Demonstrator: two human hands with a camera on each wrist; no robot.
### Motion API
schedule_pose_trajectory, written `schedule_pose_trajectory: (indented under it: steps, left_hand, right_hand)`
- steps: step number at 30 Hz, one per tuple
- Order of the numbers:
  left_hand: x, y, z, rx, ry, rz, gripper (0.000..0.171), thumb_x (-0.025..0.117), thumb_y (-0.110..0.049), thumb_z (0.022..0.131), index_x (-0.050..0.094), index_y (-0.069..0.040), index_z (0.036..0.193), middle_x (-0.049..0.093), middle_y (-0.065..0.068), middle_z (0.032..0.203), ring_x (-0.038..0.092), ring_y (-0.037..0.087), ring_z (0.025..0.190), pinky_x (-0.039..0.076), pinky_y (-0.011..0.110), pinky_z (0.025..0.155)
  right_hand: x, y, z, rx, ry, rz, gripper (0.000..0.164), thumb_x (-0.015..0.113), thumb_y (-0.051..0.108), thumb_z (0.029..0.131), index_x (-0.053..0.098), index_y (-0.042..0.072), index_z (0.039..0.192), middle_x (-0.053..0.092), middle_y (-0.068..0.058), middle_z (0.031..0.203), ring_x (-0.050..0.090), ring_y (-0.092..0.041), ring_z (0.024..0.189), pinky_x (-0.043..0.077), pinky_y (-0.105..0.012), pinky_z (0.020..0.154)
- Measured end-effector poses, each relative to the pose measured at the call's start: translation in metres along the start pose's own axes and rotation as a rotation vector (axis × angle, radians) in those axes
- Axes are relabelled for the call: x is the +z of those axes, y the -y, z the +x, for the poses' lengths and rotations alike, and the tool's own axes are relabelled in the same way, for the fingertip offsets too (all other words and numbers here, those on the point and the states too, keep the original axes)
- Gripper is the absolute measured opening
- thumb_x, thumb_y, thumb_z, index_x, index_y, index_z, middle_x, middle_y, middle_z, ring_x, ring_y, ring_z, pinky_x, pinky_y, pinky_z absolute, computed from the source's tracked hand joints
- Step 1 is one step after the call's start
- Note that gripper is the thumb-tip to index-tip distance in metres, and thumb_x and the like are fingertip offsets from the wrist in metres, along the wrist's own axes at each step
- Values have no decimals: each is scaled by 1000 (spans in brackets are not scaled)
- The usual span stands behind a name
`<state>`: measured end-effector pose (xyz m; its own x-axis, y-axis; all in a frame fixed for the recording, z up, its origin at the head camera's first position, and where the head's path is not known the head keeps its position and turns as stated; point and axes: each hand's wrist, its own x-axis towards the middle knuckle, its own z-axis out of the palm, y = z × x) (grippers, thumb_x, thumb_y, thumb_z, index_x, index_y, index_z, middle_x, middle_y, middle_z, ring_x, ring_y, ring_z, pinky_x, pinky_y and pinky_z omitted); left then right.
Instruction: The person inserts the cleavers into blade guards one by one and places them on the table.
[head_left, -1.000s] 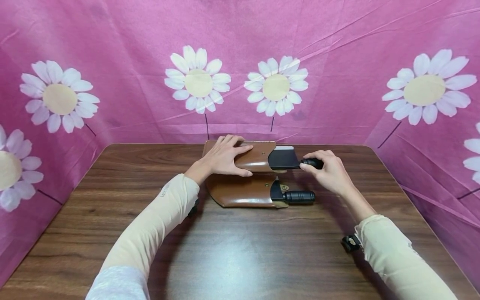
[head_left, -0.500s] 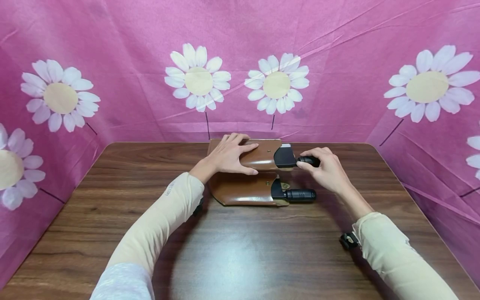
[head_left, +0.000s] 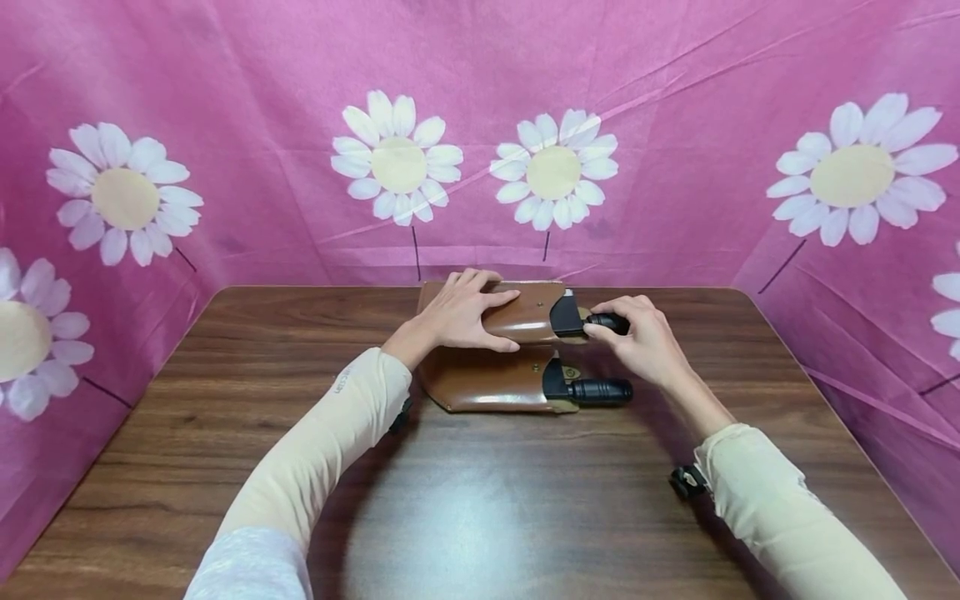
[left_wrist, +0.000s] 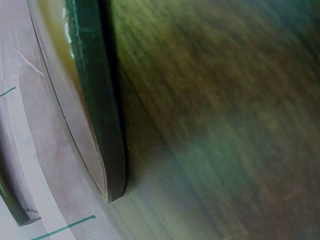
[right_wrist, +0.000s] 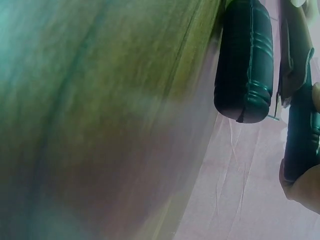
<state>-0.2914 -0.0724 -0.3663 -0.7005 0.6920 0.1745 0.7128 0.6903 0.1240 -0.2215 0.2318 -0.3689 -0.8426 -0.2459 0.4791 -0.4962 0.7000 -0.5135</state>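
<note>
Two brown leather sheaths lie side by side towards the table's back edge. My left hand [head_left: 468, 312] rests spread over the far sheath [head_left: 528, 312], index finger on the leather and thumb at its near edge. With my right hand [head_left: 637, 333] I pinch the black ridged handle [head_left: 609, 322] of a black-bladed cleaver [head_left: 566, 317]. Most of its blade is hidden inside that sheath; a short dark strip shows at the mouth. In the right wrist view, fingers wrap this handle [right_wrist: 301, 135]. The near sheath [head_left: 487, 383] holds a second cleaver, its black handle [head_left: 602, 392] pointing right, untouched.
The wood-grain table [head_left: 465, 500] stretches towards me and to both sides. Behind its back edge hangs a pink cloth [head_left: 480, 50] with white daisies, also along both sides. A small black device [head_left: 686, 482] sits at my right wrist.
My right hand has moved left with the handle, and less blade shows outside the far sheath. That sheath and my left hand have shifted slightly right. The near sheath stays put.
</note>
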Motion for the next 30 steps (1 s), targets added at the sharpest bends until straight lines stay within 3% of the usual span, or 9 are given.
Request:
schedule_pose_trajectory:
  steps: [11,20,30]
  left_hand:
    - [5,-12,8,-7,-16,-14,94,61,-83,75,50,-28,151,43,10,149,39,28,126,30,45,104]
    - [2,-13,10,-14,1,-11,93,62,-82,76,51,-27,150,44,9,148,39,27,127,30,44,103]
    - [-2,-10,14,-17,-21,-13,91,64,-81,76,52,-29,150,44,8,147,39,26,127,31,43,101]
  right_hand:
    - [15,11,3,-3,-13,11,23,81,16,88,75,1,104,73,-13,103,55,-30,99,40,-43,84]
    - [18,10,3,-43,-11,19,23,82,11,85,76,-1,105,74,-13,104,58,-30,98,42,-43,84]
    - [15,16,9,-79,-8,23,23,77,9,90,75,-3,110,73,-16,107,58,-32,101,43,-46,87]
